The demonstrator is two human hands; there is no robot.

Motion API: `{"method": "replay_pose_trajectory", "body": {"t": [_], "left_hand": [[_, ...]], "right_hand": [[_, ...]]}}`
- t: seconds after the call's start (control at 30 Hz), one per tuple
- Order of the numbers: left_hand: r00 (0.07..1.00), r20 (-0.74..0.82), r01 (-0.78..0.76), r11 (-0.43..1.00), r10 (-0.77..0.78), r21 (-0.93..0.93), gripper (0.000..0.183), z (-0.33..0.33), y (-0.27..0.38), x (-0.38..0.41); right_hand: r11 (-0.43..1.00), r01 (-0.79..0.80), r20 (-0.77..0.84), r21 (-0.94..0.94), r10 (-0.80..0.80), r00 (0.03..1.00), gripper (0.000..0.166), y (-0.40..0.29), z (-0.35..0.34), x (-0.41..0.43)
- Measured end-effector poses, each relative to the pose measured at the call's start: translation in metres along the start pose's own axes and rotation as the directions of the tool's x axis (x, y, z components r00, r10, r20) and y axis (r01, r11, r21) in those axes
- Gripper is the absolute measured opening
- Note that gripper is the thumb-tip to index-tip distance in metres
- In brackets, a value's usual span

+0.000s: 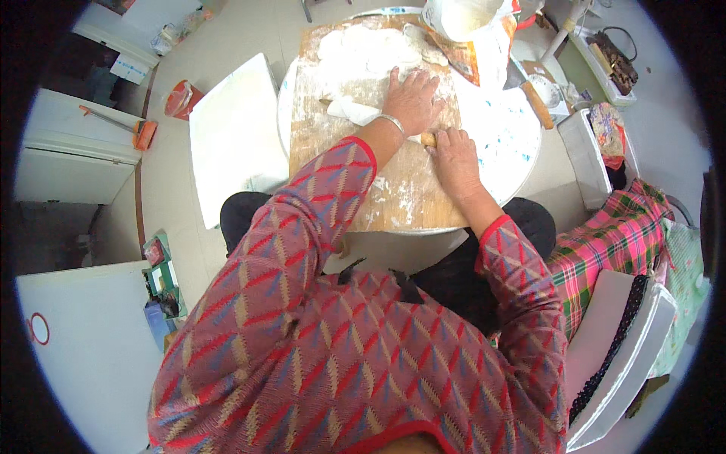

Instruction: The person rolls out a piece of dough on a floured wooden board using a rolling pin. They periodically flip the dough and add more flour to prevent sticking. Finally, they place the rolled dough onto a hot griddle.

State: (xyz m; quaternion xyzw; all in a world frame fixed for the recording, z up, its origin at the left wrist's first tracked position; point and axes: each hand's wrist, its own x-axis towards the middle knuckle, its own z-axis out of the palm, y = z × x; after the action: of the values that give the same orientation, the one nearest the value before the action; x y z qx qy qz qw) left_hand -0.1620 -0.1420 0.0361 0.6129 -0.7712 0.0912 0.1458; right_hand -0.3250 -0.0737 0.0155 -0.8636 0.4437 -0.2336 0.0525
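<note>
A floured wooden board (408,198) lies on a round table before me. My left hand (413,101), with a silver bracelet at the wrist, rests palm down on its far part, fingers spread; what lies under the palm is hidden. Below that wrist a rolling pin (354,111) runs slantwise, its middle white and its ends wooden. The fingers of my right hand (456,162) close on the pin's right end. Flat, pale floured dough pieces (368,48) overlap at the board's far edge, just beyond my left fingertips.
A white container (462,20) and a printed flour bag (493,57) stand at the far right of the board. A wooden-handled cleaver (536,104) lies at the table's right edge. Left of the table is a large white box (238,130), with a red bucket (182,100) beyond.
</note>
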Motion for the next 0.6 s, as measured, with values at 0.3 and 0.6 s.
{"method": "replay_pose_trajectory", "body": {"t": [0.3, 0.6], "left_hand": [[0.975, 0.186, 0.135, 0.987, -0.118, -0.084, 0.06, -0.03, -0.062, -0.14], [0.931, 0.093, 0.362, 0.925, -0.352, -0.115, 0.064, -0.01, -0.119, -0.04]], "right_hand": [[0.996, 0.086, 0.147, 0.019, -0.088, 0.985, 0.037, -0.004, -0.006, -0.035], [0.992, 0.127, 0.021, -0.024, -0.126, 0.992, 0.029, 0.041, 0.012, 0.056]]}}
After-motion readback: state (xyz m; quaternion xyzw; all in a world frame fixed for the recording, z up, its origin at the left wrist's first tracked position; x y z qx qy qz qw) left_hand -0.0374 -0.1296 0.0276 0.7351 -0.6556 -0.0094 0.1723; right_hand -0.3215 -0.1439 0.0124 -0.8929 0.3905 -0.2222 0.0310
